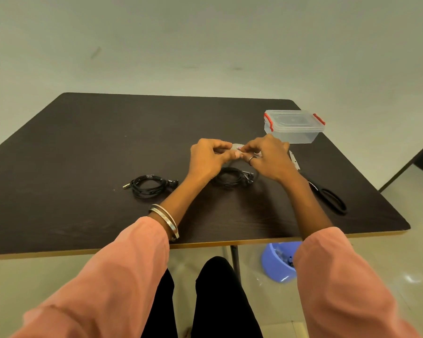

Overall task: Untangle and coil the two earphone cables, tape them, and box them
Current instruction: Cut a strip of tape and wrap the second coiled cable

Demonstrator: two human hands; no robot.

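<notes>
Two coiled black earphone cables lie on the dark table [83, 147]. One cable coil [148, 186] sits to the left, its plug end pointing left, apart from the hands. The other cable coil [233, 178] lies just below and between the two wrists, its earbuds at the right side. Above that second coil, both hands are raised together and meet at a small roll of clear tape [237, 147]. The left hand [206, 159] has its fingers curled and pinches the roll from the left. The right hand [266, 158], a ring on one finger, pinches at the tape from the right with thumb and fingertips. A clear plastic box [294, 126] with red clips and its lid on stands near the far right of the table. Black-handled scissors [327, 193] lie by the right forearm. A blue tub [276, 264] sits on the floor under the table edge.
</notes>
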